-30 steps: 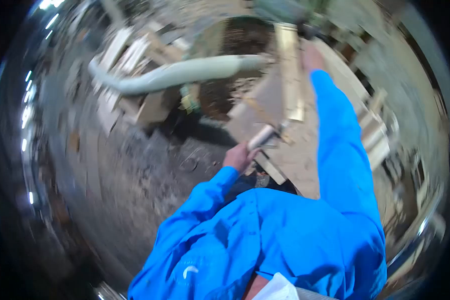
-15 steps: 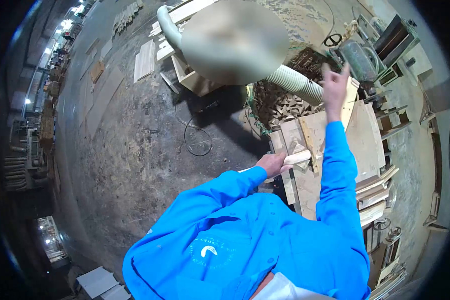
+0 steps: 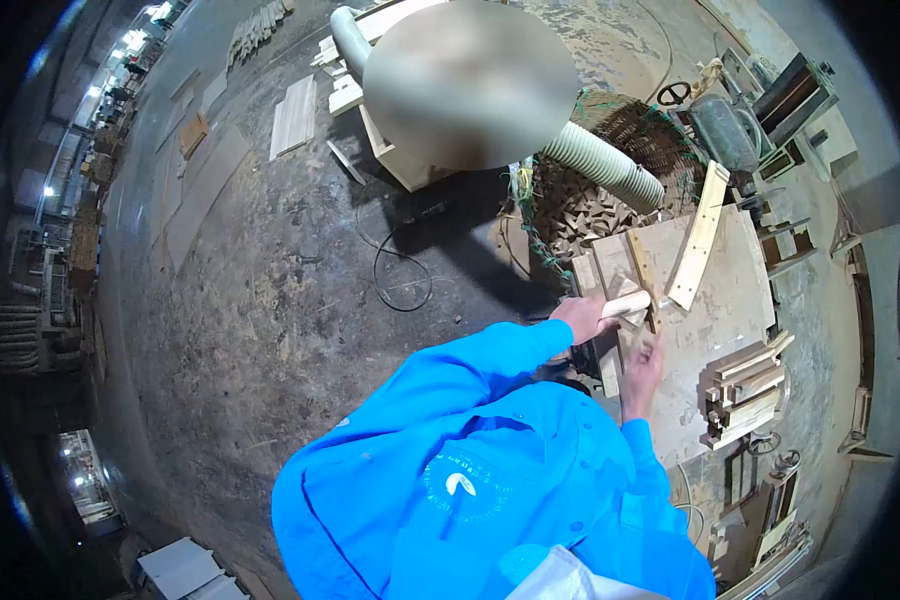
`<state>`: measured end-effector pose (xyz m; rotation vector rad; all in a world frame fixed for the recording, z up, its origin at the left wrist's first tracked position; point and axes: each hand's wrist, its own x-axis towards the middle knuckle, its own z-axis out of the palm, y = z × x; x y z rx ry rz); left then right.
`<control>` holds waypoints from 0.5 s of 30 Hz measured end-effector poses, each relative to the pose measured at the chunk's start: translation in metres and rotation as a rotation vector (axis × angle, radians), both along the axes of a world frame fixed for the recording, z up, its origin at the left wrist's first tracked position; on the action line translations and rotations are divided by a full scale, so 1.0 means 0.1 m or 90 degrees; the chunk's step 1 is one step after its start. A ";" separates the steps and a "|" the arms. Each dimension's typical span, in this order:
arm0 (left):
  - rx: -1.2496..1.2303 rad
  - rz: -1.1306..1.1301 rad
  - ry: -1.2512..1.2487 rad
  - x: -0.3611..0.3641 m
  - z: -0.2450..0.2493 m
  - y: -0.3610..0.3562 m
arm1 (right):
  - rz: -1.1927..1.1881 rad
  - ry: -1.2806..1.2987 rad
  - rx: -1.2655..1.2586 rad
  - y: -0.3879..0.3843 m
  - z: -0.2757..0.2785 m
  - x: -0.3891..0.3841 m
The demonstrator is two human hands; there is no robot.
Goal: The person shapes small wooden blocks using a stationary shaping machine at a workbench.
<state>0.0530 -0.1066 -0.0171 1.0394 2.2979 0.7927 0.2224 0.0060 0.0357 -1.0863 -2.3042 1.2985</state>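
Observation:
My left hand (image 3: 582, 319) is closed around a pale wooden piece with a rounded end (image 3: 627, 303), held at the left edge of the worktable (image 3: 705, 350). The piece's rounded end comes up to a narrow wooden strip (image 3: 640, 258) fixed or lying on the tabletop. Small flat wood parts lie under it. My right hand (image 3: 644, 372) is over the table just below the piece, fingers slightly bent and apart, holding nothing that I can see. A curved wooden board with small dark holes (image 3: 702, 235) lies beyond it.
Wooden pieces are stacked (image 3: 748, 392) at the table's right side. Behind the table stands a basket of wood offcuts (image 3: 582, 212), with a ribbed hose (image 3: 610, 168) above it. A cable loop (image 3: 403, 282) lies on the floor at left. A blurred patch hides the top centre.
My right hand has come back from the far side of the table to near the wooden piece. My left hand still holds that piece. The view has shifted slightly.

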 end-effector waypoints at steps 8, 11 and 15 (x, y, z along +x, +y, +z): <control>-0.004 0.003 0.033 0.06 0.10 0.01 | 0.103 -0.140 0.373 0.21 -0.35 0.90; 0.001 0.007 0.068 0.17 0.03 -0.08 | 0.125 -0.141 0.419 0.28 -0.46 1.03; -0.014 0.036 0.131 0.42 -0.10 -0.34 | 0.173 -0.105 0.431 0.37 -0.57 1.29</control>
